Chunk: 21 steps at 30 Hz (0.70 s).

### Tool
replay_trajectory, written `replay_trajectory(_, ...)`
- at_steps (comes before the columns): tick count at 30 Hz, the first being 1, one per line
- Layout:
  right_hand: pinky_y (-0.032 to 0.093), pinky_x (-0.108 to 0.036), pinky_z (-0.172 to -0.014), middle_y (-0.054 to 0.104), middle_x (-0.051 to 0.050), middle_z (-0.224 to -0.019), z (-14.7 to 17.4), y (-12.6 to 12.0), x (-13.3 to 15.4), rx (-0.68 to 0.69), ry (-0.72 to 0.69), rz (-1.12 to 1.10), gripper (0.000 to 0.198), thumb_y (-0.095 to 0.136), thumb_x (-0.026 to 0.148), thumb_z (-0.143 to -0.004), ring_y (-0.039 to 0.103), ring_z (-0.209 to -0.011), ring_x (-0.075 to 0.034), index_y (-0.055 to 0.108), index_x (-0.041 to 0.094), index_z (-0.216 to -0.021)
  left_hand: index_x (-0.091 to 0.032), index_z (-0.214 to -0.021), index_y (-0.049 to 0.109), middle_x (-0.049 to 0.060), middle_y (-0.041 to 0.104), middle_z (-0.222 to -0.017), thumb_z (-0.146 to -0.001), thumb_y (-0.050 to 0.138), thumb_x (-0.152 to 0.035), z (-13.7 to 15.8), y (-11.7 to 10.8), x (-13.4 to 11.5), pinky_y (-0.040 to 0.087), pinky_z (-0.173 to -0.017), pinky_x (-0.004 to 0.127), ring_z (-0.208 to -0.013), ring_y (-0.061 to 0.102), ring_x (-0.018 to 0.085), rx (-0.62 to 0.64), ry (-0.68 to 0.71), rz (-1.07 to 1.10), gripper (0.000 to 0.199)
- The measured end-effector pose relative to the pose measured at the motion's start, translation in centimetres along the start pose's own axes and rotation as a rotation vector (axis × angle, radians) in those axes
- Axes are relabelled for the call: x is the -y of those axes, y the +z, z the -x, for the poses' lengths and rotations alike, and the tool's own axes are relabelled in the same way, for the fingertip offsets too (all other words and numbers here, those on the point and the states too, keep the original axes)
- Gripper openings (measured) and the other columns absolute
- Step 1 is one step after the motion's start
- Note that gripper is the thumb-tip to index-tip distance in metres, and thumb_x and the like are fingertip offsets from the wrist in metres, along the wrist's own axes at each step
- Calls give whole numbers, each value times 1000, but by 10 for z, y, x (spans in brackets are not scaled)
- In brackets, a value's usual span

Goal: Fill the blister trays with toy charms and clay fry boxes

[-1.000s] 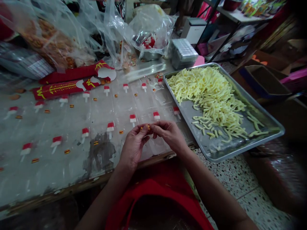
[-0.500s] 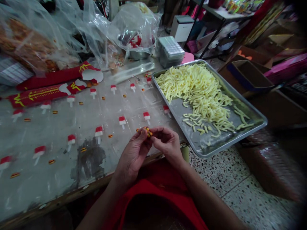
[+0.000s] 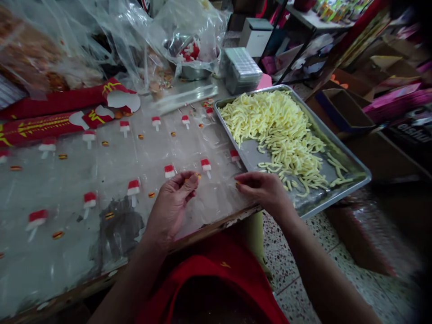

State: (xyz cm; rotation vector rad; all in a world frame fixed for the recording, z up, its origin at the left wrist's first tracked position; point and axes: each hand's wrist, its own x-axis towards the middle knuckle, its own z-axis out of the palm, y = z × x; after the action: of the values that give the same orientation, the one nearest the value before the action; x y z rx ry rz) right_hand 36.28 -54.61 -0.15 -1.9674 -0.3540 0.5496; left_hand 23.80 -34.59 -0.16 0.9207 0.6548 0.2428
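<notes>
My left hand [image 3: 173, 198] is closed over the table, with small yellow-orange miniature burgers [image 3: 198, 176] showing at its thumb and fingertips. To the right, my right hand [image 3: 266, 191] pinches a tiny miniature burger [image 3: 237, 183], mostly covered by the fingers. Rows of red-and-white miniature popsicles [image 3: 205, 165] and single miniature burgers [image 3: 151, 195] lie across clear plastic sheeting [image 3: 189, 148] on the table. One popsicle [image 3: 169, 171] lies just beyond my left hand, and another [image 3: 235, 156] sits by the tray's edge.
A metal tray [image 3: 351, 193] heaped with pale yellow strips [image 3: 276, 121] overhangs the table's right side. Red printed cartons [image 3: 50, 123], plastic bags, a metal bowl [image 3: 195, 72] and stacked clear boxes [image 3: 241, 69] stand behind. Open cardboard boxes [image 3: 344, 108] are at right.
My hands were together over the burgers and are now apart. The right hand has moved right with a small piece; the left has shifted slightly left. The view has turned a little.
</notes>
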Motion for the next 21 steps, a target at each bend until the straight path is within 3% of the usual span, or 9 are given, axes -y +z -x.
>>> replay_trajectory(3, 45, -27, -61, 74, -2, -75, -33, 3, 12, 71, -146, 321, 24, 75, 24, -75, 63, -64, -15, 78, 17, -98, -18, -88, 78, 0, 66, -78, -73, 86, -32, -12, 1, -5, 42, -65, 21, -69, 53, 8, 96, 5, -163, 23)
replay_trajectory(6, 42, -29, -63, 73, -2, -73, -54, 12, 20, 142, -272, 589, 5, 75, 19, -77, 61, -65, -15, 79, 20, -80, -17, -87, 77, 1, 67, -79, -74, 84, -32, -23, 2, 0, 42, -66, 24, -68, 54, 10, 93, -14, -146, 21)
replay_trajectory(10, 42, -30, -67, 74, -3, -79, -61, 15, 18, 217, -406, 666, 13, 71, 15, -80, 62, -70, -17, 81, 23, -78, -16, -86, 76, 3, 68, -81, -75, 83, -27, -28, 0, 9, 42, -69, 25, -70, 57, 12, 45, -23, -119, 17)
replay_trajectory(16, 34, -27, -54, 64, 2, -55, -78, 13, 8, 168, -335, 656, 8, 77, 19, -74, 50, -50, -12, 77, 23, -68, -16, -85, 76, 3, 69, -83, -76, 81, -24, -31, -2, 14, 44, -76, 26, -75, 58, 13, 34, -49, -71, 13)
replay_trajectory(19, 36, -28, -56, 67, -2, -65, -73, 19, 13, 201, -395, 867, 10, 71, 17, -80, 55, -57, -14, 75, 21, -73, -17, -82, 75, 2, 67, -80, -72, 84, -26, -29, -1, 13, 44, -76, 25, -74, 57, 12, 16, -40, -55, 16)
replay_trajectory(21, 42, -29, -62, 70, -8, -77, -56, 24, 14, 207, -512, 1075, 16, 61, 9, -85, 61, -68, -18, 72, 18, -77, -17, -80, 74, 1, 66, -76, -70, 85, -28, -25, 0, 13, 44, -74, 25, -71, 55, 12, -11, -34, -53, 19)
